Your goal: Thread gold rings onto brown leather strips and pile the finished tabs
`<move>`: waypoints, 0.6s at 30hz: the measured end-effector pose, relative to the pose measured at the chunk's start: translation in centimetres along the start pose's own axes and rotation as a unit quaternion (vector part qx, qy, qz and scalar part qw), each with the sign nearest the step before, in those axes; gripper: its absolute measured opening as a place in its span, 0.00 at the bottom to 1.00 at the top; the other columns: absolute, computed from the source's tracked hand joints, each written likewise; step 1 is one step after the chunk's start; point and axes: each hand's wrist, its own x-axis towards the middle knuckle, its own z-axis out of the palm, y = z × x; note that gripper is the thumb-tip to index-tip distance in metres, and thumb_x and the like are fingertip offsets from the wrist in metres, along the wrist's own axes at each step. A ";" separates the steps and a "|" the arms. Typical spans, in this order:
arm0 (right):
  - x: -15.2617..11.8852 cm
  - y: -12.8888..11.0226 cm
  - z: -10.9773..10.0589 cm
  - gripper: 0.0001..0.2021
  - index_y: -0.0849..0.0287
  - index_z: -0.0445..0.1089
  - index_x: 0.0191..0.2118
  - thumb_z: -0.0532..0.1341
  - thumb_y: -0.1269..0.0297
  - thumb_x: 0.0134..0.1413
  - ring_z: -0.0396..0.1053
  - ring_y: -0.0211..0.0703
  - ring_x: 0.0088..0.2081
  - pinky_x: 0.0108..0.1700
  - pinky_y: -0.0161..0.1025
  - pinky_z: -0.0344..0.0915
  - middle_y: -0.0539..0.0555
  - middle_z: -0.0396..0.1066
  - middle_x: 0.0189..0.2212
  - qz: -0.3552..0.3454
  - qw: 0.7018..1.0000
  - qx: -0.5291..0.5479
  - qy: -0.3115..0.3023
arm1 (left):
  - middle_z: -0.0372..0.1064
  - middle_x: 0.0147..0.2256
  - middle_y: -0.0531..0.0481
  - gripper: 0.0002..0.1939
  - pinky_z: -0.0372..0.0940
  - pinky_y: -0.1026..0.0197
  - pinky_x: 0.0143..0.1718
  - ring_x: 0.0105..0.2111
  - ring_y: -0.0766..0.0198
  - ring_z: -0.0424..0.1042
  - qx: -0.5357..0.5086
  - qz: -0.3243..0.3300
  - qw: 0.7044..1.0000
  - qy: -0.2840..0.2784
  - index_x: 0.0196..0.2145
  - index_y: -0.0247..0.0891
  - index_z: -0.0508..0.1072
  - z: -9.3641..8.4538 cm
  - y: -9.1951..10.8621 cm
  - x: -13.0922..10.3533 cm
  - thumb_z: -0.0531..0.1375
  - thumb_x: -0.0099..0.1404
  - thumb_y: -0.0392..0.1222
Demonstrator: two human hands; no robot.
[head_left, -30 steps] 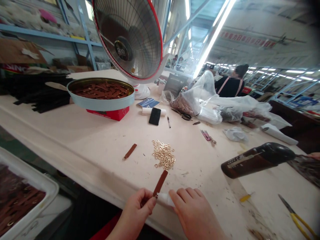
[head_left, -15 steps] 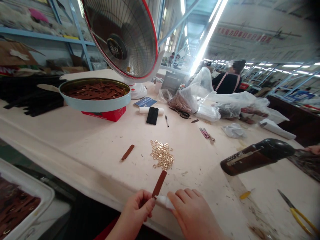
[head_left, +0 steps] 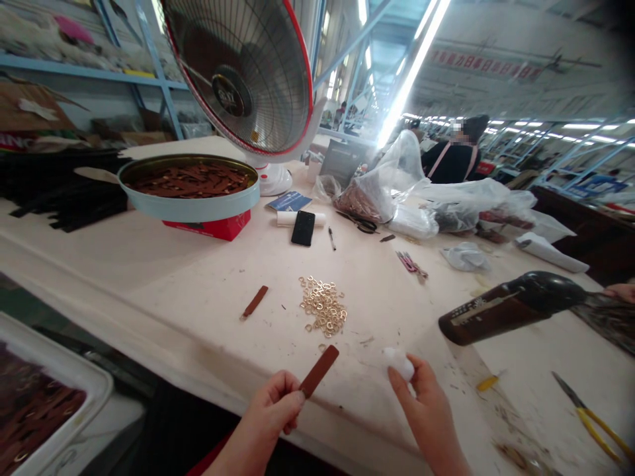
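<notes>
Pinched in my left hand point(head_left: 278, 403) is a brown leather strip point(head_left: 320, 371), its free end pointing away to the upper right over the table. My right hand point(head_left: 424, 403) is closed around a small white bottle point(head_left: 398, 363), partly hidden by the fingers and blurred, held apart from the strip. Just beyond the strip lies a pile of gold D-shaped rings point(head_left: 325, 307). To the left of the pile another brown leather strip point(head_left: 255, 302) rests flat, with a ring at its near end.
A round tin point(head_left: 193, 210) of brown strips stands on a red box point(head_left: 223, 228), before a fan point(head_left: 248, 79). A phone point(head_left: 303, 229) and pen point(head_left: 332, 238) lie mid-table. At right are a dark heat-gun-like tool point(head_left: 510, 307) and yellow-handled scissors point(head_left: 595, 423). A white bin point(head_left: 102, 390) stands lower left.
My right hand has moved right with the white bottle, away from the strip. The strip in my left hand has tilted further to the right.
</notes>
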 end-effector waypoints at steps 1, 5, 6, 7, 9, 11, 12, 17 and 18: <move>0.3 1.0 0.3 0.19 0.58 0.62 0.40 0.56 0.49 0.46 0.68 0.46 0.31 0.35 0.40 0.64 0.53 0.70 0.29 0.027 0.999 0.024 0.023 | 0.51 0.16 0.61 0.07 0.49 0.68 0.22 0.19 0.72 0.49 -0.002 0.004 1.000 -0.004 0.20 0.38 0.57 0.1 0.0 -0.2 0.55 0.50 0.39; 1.4 3.3 1.7 0.21 0.61 0.62 0.42 0.56 0.51 0.45 0.68 0.46 0.32 0.35 0.40 0.63 0.54 0.70 0.31 0.050 0.995 0.064 0.060 | 0.50 0.16 0.61 0.07 0.48 0.68 0.22 0.19 0.72 0.48 0.001 0.017 1.000 -0.018 0.20 0.39 0.57 0.8 0.2 -1.0 0.55 0.49 0.39; 1.5 3.5 1.9 0.22 0.61 0.62 0.42 0.56 0.51 0.45 0.68 0.46 0.32 0.35 0.41 0.63 0.55 0.70 0.31 0.052 0.994 0.070 0.063 | 0.50 0.16 0.61 0.07 0.47 0.68 0.22 0.19 0.72 0.48 0.002 0.020 1.000 -0.022 0.20 0.39 0.56 0.9 0.3 -1.2 0.55 0.49 0.39; 1.5 3.5 1.9 0.23 0.62 0.62 0.43 0.56 0.51 0.44 0.68 0.47 0.32 0.36 0.42 0.63 0.55 0.70 0.32 0.053 0.993 0.076 0.067 | 0.51 0.16 0.61 0.07 0.47 0.68 0.22 0.19 0.72 0.48 0.003 0.026 0.999 -0.022 0.20 0.39 0.56 1.0 0.4 -1.3 0.55 0.49 0.38; 1.2 3.4 1.7 0.26 0.62 0.59 0.47 0.57 0.51 0.44 0.67 0.49 0.37 0.39 0.44 0.62 0.58 0.69 0.37 0.053 0.992 0.088 0.076 | 0.51 0.16 0.61 0.06 0.48 0.68 0.22 0.19 0.72 0.48 0.006 0.035 0.999 -0.021 0.21 0.39 0.57 1.1 0.4 -1.7 0.54 0.48 0.37; 0.1 2.8 1.2 0.29 0.62 0.56 0.50 0.58 0.50 0.44 0.64 0.51 0.43 0.45 0.47 0.60 0.61 0.65 0.43 0.046 0.987 0.087 0.130 | 0.51 0.16 0.61 0.06 0.47 0.68 0.21 0.19 0.72 0.48 0.009 0.036 0.999 -0.019 0.21 0.39 0.57 1.2 0.4 -1.9 0.54 0.48 0.37; -0.8 2.2 1.0 0.29 0.62 0.56 0.50 0.58 0.50 0.44 0.63 0.52 0.44 0.47 0.48 0.58 0.61 0.63 0.44 0.036 0.981 0.082 0.170 | 0.51 0.16 0.61 0.06 0.47 0.68 0.21 0.19 0.72 0.47 0.011 0.032 0.999 -0.019 0.21 0.39 0.57 1.3 0.3 -2.0 0.54 0.49 0.38; -6.0 -3.3 1.5 0.14 0.58 0.65 0.36 0.54 0.53 0.51 0.64 0.44 0.36 0.40 0.40 0.61 0.55 0.67 0.33 -0.028 0.980 0.198 0.008 | 0.52 0.16 0.61 0.07 0.47 0.68 0.21 0.19 0.72 0.48 0.028 0.030 0.998 -0.041 0.22 0.38 0.58 2.1 -0.1 -2.4 0.57 0.50 0.40; -6.5 -4.6 1.9 0.14 0.58 0.66 0.36 0.52 0.52 0.53 0.64 0.42 0.33 0.36 0.38 0.62 0.53 0.68 0.30 -0.036 0.964 0.246 -0.090 | 0.52 0.16 0.61 0.08 0.47 0.68 0.21 0.19 0.72 0.48 0.033 0.035 0.998 -0.047 0.22 0.38 0.59 2.2 -0.1 -2.4 0.57 0.50 0.41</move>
